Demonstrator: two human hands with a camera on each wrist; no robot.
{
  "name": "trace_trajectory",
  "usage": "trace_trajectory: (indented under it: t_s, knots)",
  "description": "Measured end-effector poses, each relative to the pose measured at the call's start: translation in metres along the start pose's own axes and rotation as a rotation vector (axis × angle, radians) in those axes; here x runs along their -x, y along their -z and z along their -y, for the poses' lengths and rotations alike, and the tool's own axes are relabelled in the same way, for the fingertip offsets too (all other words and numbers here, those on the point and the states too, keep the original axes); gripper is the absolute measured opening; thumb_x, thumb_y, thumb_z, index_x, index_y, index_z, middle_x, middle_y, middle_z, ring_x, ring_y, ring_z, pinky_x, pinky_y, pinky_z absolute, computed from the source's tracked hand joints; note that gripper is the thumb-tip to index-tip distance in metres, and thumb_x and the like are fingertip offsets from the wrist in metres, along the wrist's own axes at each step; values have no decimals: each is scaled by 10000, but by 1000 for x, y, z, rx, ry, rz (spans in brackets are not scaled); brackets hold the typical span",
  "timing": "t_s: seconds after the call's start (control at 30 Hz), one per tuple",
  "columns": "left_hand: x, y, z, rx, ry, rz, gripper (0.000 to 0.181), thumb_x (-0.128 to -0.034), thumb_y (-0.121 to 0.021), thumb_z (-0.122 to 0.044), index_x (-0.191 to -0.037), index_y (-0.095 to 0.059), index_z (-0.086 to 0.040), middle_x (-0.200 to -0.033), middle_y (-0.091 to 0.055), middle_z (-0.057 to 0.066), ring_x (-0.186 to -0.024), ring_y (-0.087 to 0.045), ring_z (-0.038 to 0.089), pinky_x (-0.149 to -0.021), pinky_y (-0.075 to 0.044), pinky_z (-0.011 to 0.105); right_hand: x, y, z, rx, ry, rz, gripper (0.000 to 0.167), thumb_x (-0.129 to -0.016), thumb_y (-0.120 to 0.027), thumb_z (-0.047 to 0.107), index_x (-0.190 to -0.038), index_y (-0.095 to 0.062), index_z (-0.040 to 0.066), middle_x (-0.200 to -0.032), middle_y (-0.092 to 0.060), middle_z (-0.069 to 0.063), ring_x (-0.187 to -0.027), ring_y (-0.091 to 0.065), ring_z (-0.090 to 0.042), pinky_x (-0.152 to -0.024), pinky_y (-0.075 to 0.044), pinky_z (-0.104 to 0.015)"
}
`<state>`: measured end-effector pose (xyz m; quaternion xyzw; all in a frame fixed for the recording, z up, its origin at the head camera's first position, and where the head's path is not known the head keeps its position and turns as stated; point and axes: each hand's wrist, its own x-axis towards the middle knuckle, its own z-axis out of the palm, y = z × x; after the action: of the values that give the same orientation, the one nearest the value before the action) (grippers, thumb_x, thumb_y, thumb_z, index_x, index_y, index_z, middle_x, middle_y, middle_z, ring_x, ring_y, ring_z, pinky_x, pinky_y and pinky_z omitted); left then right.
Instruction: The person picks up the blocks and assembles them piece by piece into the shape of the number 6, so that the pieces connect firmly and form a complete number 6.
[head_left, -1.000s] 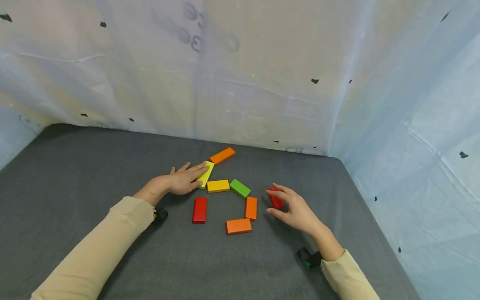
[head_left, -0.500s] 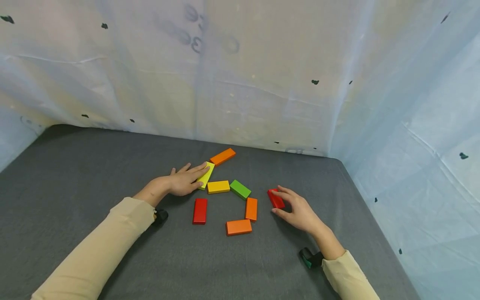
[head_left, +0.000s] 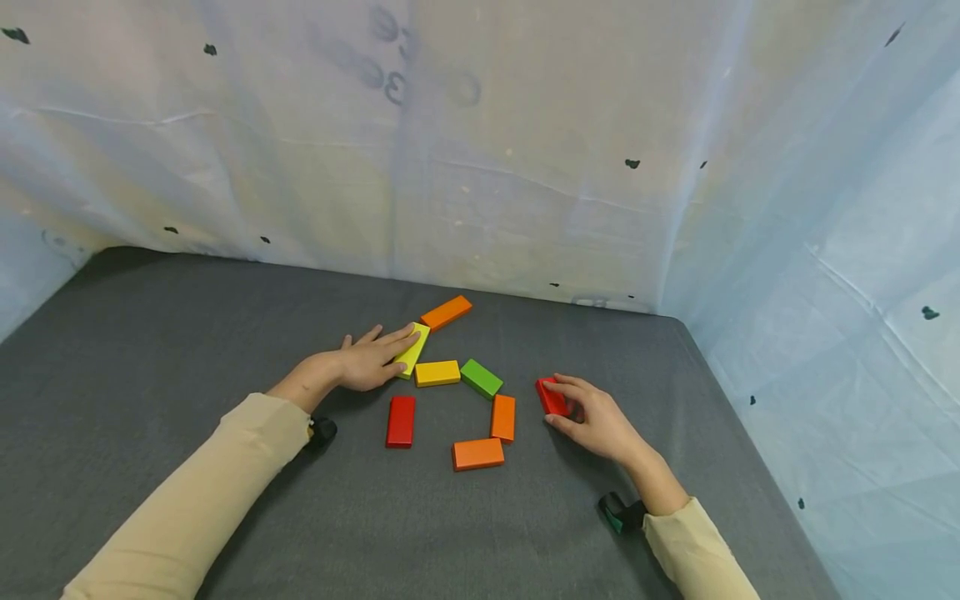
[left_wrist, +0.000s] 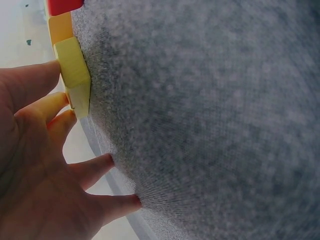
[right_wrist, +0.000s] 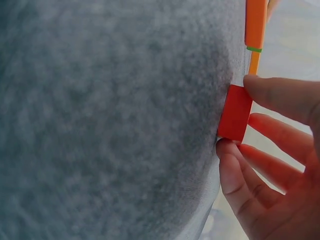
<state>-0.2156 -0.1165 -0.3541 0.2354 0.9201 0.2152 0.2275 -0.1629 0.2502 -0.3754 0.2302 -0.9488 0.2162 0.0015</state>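
My left hand (head_left: 367, 364) rests with spread, straight fingers on a lemon-yellow block (head_left: 414, 351). In the left wrist view the thumb and two fingertips touch that block (left_wrist: 73, 65), and the other fingers reach down to the cloth. On the right, my right hand (head_left: 600, 425) holds a red block (head_left: 551, 399) between thumb and fingers. The right wrist view has the thumb on one edge of the red block (right_wrist: 235, 114) and curled fingers at its opposite edge; it lies on the cloth. Beside the lemon-yellow block are a deeper yellow block (head_left: 437, 373) and a green block (head_left: 481, 377).
An orange block (head_left: 447, 312) lies behind the lemon-yellow one. Nearer are another red block (head_left: 401, 422), an upright-lying orange block (head_left: 503, 417) and a crosswise orange block (head_left: 477, 453). Grey cloth (head_left: 337, 517) covers the table; pale sheeting (head_left: 480, 167) hangs behind and to the right.
My right hand has shifted slightly right and toward me, uncovering more of the red block, and its thumb and fingers have closed about it. The left hand stays on the lemon-yellow block.
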Motion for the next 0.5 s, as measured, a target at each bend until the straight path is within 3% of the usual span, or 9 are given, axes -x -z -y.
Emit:
trace_trajectory:
  t_s: [0.5]
  knots:
    - [-1,-1,1,-2,10,-5,589,-1044,-399,-243,-1555,-129,-128,-1622,-43,116,-1432,8,509,-1052,20,750,-2,1,-4,-58,9,15,495,-844,-737,172,-1307,-600,60,-1413,-497,-190,-695,-513,-60,-572,-457,-192]
